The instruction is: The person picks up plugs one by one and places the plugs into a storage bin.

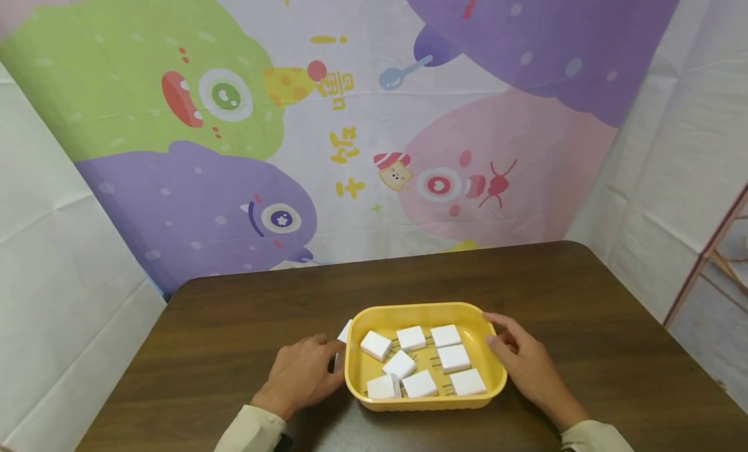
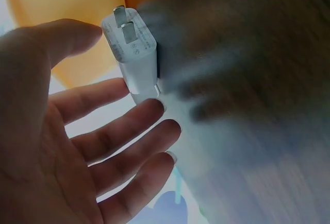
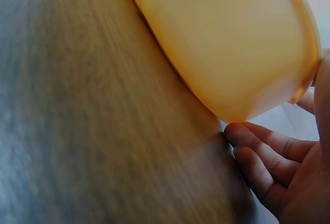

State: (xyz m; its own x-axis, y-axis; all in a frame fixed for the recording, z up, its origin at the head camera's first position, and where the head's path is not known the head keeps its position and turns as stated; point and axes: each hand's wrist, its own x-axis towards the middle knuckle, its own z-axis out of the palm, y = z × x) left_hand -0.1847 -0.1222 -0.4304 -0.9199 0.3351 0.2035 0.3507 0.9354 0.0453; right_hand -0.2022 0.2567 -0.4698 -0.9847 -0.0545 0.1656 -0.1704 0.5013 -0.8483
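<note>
A yellow plastic tray (image 1: 426,403) holds several white charger plugs (image 1: 420,384) with metal prongs. Just outside its left wall is one more white charger plug (image 2: 139,69), prongs facing the wrist camera. My left hand (image 1: 305,374) pinches that plug between thumb and index finger, the other fingers (image 2: 139,147) loosely bent and spread. In the head view the tray and hand hide part of it. On the other side, my right hand (image 1: 528,361) holds the tray's right end, thumb at the rim and fingers (image 3: 258,147) against the outer wall.
The tray stands on a dark brown wooden table (image 1: 269,302) near its front. Behind the table hangs a printed cartoon cloth (image 1: 350,238). White sheets (image 1: 660,147) hang at both sides, and part of a brown frame (image 1: 704,254) shows at far right.
</note>
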